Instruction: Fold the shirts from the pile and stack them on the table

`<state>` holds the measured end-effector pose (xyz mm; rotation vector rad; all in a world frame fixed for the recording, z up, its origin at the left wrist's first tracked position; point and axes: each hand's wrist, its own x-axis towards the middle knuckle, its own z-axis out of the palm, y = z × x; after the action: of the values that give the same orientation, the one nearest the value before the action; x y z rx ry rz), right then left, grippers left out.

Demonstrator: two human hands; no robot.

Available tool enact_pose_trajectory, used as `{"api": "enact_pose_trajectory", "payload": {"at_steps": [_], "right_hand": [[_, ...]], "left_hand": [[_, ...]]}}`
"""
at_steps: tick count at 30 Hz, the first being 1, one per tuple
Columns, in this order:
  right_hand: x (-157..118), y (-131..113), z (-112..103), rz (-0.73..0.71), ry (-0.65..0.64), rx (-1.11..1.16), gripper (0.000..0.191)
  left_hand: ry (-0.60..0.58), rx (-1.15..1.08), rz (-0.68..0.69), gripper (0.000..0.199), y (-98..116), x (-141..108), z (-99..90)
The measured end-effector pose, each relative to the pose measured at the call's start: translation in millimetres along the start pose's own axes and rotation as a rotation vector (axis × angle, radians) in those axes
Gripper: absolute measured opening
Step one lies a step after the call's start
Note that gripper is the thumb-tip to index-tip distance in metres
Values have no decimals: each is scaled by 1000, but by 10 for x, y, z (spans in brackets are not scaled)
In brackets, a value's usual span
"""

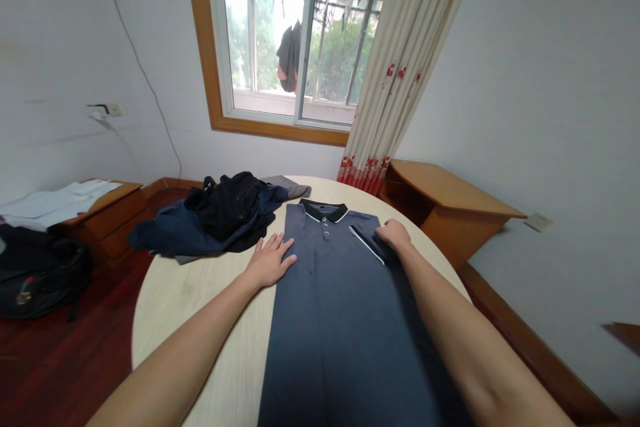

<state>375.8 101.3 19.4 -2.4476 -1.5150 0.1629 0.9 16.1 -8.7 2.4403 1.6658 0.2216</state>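
A dark grey polo shirt (345,320) with a black, white-edged collar lies front up on the round table (200,300), its collar toward the window. Its left side makes a straight edge, and no sleeve shows there. On the right, a sleeve with white trim (367,245) lies folded in over the chest. My left hand (270,260) rests with spread fingers on the table, its fingertips at the shirt's left edge. With fingers curled, my right hand (395,235) grips the shirt's right side by the sleeve; the exact hold is partly hidden.
A heap of dark clothes (225,213) lies on the table's far left. Beyond the table's right side stands a wooden desk (450,197). A curtain (395,80) hangs by the window. On the left are a cabinet with papers (75,200) and a black backpack (40,273).
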Motion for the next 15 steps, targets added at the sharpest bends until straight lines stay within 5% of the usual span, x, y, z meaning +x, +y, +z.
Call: {"api": "enact_pose_trajectory", "payload": {"at_steps": [9, 15], "right_hand": [[266, 37, 96, 51, -176, 18, 36], [415, 87, 104, -44, -134, -23, 25]], "left_hand": [[0, 1, 13, 62, 3, -16, -11], [20, -18, 24, 62, -18, -14, 26]]}}
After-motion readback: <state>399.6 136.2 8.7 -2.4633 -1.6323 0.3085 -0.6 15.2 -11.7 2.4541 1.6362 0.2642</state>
